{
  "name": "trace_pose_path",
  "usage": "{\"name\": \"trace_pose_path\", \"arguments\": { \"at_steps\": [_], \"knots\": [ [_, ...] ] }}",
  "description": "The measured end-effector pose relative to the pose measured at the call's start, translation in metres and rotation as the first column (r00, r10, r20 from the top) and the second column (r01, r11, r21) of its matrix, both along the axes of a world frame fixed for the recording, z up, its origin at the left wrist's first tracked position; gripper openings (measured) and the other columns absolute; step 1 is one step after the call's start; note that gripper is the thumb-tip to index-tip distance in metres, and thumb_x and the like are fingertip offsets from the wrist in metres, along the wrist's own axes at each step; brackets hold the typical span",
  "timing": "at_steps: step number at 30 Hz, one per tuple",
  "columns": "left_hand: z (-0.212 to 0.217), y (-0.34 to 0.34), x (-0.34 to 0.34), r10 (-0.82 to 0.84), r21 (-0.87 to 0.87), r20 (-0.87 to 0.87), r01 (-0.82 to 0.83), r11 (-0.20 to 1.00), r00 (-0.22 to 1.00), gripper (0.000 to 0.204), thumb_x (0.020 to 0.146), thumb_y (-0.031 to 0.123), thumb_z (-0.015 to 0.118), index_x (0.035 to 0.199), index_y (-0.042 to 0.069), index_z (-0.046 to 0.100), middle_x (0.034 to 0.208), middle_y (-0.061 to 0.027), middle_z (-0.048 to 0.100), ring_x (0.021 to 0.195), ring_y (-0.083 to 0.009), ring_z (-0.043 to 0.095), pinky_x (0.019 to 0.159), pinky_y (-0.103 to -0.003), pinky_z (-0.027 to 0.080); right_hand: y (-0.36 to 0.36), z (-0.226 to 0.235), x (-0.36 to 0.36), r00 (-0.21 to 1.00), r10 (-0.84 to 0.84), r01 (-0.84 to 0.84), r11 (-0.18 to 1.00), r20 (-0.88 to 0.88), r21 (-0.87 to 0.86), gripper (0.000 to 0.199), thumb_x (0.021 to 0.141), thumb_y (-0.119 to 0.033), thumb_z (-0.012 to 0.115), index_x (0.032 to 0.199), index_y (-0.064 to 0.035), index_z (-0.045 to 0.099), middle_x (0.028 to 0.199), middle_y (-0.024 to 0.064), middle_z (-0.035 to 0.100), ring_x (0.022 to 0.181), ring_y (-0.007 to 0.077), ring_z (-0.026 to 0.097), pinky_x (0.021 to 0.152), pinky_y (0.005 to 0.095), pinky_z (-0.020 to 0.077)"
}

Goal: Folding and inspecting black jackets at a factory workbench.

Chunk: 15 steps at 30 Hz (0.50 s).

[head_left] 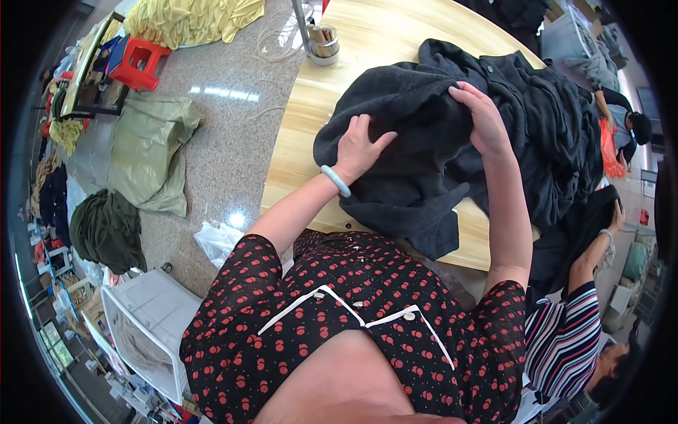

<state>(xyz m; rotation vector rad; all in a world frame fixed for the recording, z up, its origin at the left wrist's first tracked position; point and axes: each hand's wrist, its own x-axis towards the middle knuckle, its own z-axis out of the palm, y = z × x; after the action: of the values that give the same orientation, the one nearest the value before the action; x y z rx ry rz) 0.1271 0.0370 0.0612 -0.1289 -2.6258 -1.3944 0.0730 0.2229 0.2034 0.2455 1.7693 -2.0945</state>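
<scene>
A dark black garment [417, 120] is spread in loose folds over the near part of the wooden table, with one end hanging at the table's front edge. On its left side lies my left hand [361, 150], thumb held away from the fingers, palm down on the cloth. My right hand [484, 121] pinches a raised fold of the same garment between thumb and fingers, higher up and to the right. What kind of garment it is does not show clearly. Behind and to the right, a heap of similar black garments [558, 120] touches it; a button shows on one.
The pale wooden table [289, 134] carries a clear jar of tools [323, 44] at its far left corner. A co-worker in a striped top [565, 343] handles black cloth at my right. White bins [145, 325], a green sack [152, 152] and a red stool [138, 63] stand left.
</scene>
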Motion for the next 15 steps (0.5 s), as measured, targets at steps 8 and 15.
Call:
{"name": "trace_pose_path", "arguments": {
  "at_steps": [8,15],
  "knots": [
    [0.044,0.032,-0.033,0.206,0.072,-0.143,-0.198,0.978,0.968,0.041,0.074,0.019,0.06,0.099,-0.001,0.035,0.094,-0.0227,0.042,0.085,-0.0416,0.048,0.071,-0.045,0.043,-0.014,0.05,0.032,0.992,0.034,-0.064,0.967,-0.125,-0.245,0.012,0.081,-0.01,0.053,0.089,-0.0029,0.057,0.082,0.0002,0.06,0.073,0.007,0.056,0.069,0.0188,0.0445],
    [0.068,-0.014,-0.031,-0.057,-0.174,0.075,0.069,0.982,0.996,0.026,0.068,0.0,0.05,0.093,0.0,0.051,0.081,-0.0238,0.058,0.082,-0.0374,0.055,0.076,-0.042,0.043,0.057,0.079,0.037,0.959,-0.072,0.001,0.968,-0.274,-0.25,0.019,0.081,-0.01,0.054,0.099,-0.0029,0.054,0.088,0.0031,0.061,0.08,0.0096,0.059,0.072,0.0203,0.0457]
  ]
}}
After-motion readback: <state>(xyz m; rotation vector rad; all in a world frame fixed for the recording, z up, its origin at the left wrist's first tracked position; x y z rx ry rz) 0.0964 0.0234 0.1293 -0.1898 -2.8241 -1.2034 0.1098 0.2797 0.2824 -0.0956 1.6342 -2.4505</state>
